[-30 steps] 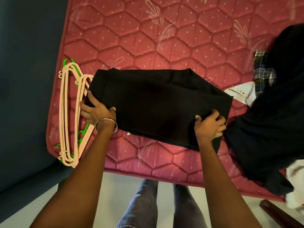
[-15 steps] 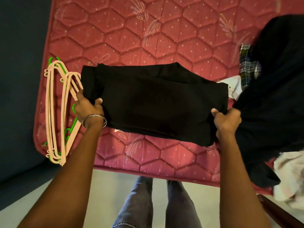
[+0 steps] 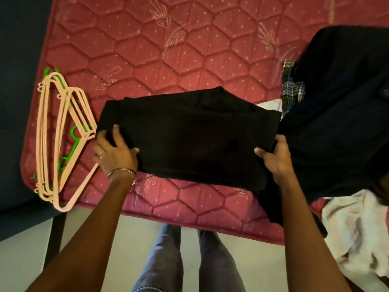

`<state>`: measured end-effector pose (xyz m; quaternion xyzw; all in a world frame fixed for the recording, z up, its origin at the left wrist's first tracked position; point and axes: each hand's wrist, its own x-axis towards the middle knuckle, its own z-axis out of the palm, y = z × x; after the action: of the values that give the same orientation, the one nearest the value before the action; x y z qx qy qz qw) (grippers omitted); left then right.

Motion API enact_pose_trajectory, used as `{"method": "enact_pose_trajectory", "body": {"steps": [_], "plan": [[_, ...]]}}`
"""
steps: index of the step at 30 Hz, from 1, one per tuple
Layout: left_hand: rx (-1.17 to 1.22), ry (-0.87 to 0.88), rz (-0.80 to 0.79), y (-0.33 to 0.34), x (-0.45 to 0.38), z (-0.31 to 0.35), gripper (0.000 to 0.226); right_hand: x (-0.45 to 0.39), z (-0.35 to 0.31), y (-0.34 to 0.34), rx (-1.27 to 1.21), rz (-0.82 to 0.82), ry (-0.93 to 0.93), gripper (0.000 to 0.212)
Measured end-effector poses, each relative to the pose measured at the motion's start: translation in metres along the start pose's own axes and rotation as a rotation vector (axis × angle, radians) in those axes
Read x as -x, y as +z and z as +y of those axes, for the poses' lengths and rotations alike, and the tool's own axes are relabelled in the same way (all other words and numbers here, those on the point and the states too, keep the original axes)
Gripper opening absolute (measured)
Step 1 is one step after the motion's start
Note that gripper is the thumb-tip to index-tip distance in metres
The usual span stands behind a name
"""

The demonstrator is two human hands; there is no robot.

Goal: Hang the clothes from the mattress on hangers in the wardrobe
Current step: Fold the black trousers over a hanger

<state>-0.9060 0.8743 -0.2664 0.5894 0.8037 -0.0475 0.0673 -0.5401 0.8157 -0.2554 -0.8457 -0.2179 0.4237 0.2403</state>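
A folded black garment is held just above the red quilted mattress. My left hand grips its left end, thumb on top. My right hand grips its right end, fingers curled under the cloth. A bundle of peach and green hangers lies on the mattress's left edge, just left of my left hand. A heap of dark clothes with a plaid piece lies at the right. No wardrobe is in view.
A white cloth lies at the lower right, off the mattress corner. My legs in grey trousers stand on the pale floor by the mattress's near edge. Dark blue surface borders the mattress on the left.
Both hands have lifted and drawn the black garment toward the mattress's near edge. My right hand moved from on top of the cloth to its right end.
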Motion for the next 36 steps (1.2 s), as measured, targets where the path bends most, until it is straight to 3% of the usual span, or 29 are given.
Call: {"method": "enact_pose_trajectory", "body": {"steps": [2, 4, 5, 7, 9, 12, 15, 17, 19, 21, 24, 27, 30, 33, 36], "plan": [[0.137, 0.32, -0.073, 0.001, 0.006, 0.018, 0.068, 0.002, -0.003, 0.0, -0.2, -0.014, 0.049, 0.042], [0.448, 0.529, -0.316, -0.008, 0.021, 0.051, 0.068, 0.01, -0.017, -0.001, -0.338, -0.059, 0.041, 0.043], [0.628, 0.523, -0.489, -0.02, 0.032, 0.074, 0.068, 0.017, -0.027, -0.001, -0.375, -0.11, -0.011, 0.044], [0.966, 0.32, -0.81, -0.052, 0.052, 0.123, 0.058, 0.034, -0.051, -0.005, -0.36, -0.256, -0.206, 0.046], [1.173, 0.084, -0.959, -0.07, 0.055, 0.159, 0.059, 0.05, -0.072, -0.003, -0.247, -0.459, -0.374, 0.049], [1.043, -0.012, -0.763, -0.086, 0.047, 0.18, 0.066, 0.077, -0.083, 0.003, -0.23, -0.838, -0.393, 0.042], [0.946, -0.167, -0.555, -0.081, 0.035, 0.165, 0.027, 0.087, -0.069, 0.011, -0.396, -1.079, -0.278, 0.048], [1.01, -0.199, -0.548, -0.096, 0.033, 0.153, 0.005, 0.09, -0.059, 0.007, -0.544, -1.017, -0.117, 0.04], [1.063, -0.136, -0.571, -0.123, 0.033, 0.151, 0.008, 0.091, -0.047, 0.003, -0.648, -0.796, 0.185, 0.03], [1.129, -0.047, -0.593, -0.159, 0.036, 0.158, 0.011, 0.096, -0.032, 0.004, -0.59, -0.68, 0.463, 0.041], [1.196, 0.08, -0.603, -0.213, 0.039, 0.172, 0.018, 0.109, -0.021, 0.019, -0.56, -0.843, 0.625, 0.084], [1.354, 0.083, -0.572, -0.26, 0.039, 0.174, 0.017, 0.124, -0.031, 0.041, -0.828, -1.014, 0.716, 0.092], [1.525, 0.073, -0.521, -0.304, 0.036, 0.163, 0.015, 0.132, -0.067, 0.053, -1.263, -1.115, 0.636, 0.063], [1.654, 0.074, -0.449, -0.331, 0.028, 0.138, 0.014, 0.133, -0.11, 0.033, -1.511, -0.794, 0.379, 0.05], [1.768, 0.044, -0.393, -0.328, 0.013, 0.098, 0.017, 0.107, -0.139, 0.018, -1.375, -0.456, 0.185, 0.033]]}}
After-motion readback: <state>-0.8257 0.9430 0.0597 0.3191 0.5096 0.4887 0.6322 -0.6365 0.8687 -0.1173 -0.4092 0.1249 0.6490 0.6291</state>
